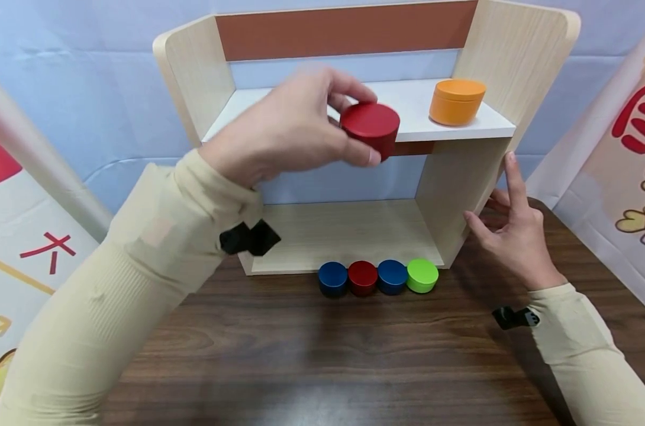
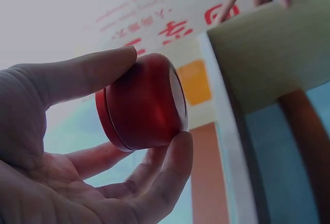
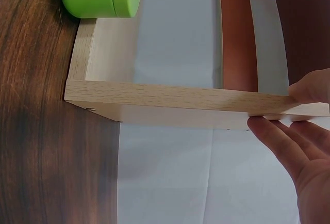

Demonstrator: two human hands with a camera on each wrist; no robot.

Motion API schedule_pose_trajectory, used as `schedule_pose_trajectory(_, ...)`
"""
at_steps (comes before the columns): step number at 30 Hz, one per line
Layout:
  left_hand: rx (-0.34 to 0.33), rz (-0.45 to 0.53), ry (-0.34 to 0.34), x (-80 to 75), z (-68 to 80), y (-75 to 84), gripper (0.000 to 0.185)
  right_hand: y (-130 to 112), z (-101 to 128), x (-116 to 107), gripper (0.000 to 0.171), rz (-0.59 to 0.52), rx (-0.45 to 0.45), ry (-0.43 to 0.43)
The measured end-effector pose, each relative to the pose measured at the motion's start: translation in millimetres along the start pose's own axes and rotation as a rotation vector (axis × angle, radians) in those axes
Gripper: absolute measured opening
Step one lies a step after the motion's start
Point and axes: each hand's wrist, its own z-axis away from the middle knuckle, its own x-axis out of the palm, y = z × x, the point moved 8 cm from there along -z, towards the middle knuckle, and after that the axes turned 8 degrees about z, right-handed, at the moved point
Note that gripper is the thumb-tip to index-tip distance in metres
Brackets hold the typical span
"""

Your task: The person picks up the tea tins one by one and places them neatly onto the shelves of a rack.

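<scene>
A wrinkled pale blue cloth (image 1: 115,127) forms the background, and a dark brown wood-grain table (image 1: 301,361) spreads out in front of me. In my left hand (image 1: 296,127) I grasp a short, round, red metallic tin (image 1: 373,121), my thumb on its near side and my fingers round the other. The tin is in the air, lid upward, in front of the glossy white upper board (image 1: 408,112) of a pale wood-grain shelf unit.

To the right, a round, lidded orange tin (image 1: 457,103) stands on that upper board, near the pale wooden right side panel (image 1: 519,65). My right hand (image 1: 519,236) pinches the near edge of this panel, thumb at the inner face and fingertips against the outer one.

Lower down, on the table along the near edge of the pale wooden bottom board (image 1: 344,228), four small round tins stand close together in a row. From left to right they are a dark blue metallic tin (image 1: 332,279), a second red tin (image 1: 362,278), another blue tin (image 1: 392,277) and a bright lime-green tin (image 1: 422,276). Across the far top of the unit runs a reddish-brown back strip (image 1: 344,31).
</scene>
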Motion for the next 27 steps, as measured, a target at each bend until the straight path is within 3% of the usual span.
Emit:
schedule_pose_trajectory(6,-0.011,0.025,0.032,-16.3,-33.1,2.5,0.069,-0.5,-0.4,0.3,0.114,0.004,-0.002,0.001)
schedule_pose_trajectory(11,-0.074,0.016,0.054,-25.1,-52.8,4.0,0.065,-0.6,-0.8,-0.7,0.113,0.008,0.0,0.011)
schedule_pose_trajectory(20,-0.224,0.073,0.046,-27.2,-68.6,-8.2,0.061,0.5,-0.4,0.2,0.115,0.016,0.007,0.002)
schedule_pose_trajectory(27,-0.271,0.13,0.04,-23.5,-71.6,-17.0,0.057,0.6,-0.4,1.6,0.115,0.018,0.008,-0.003)
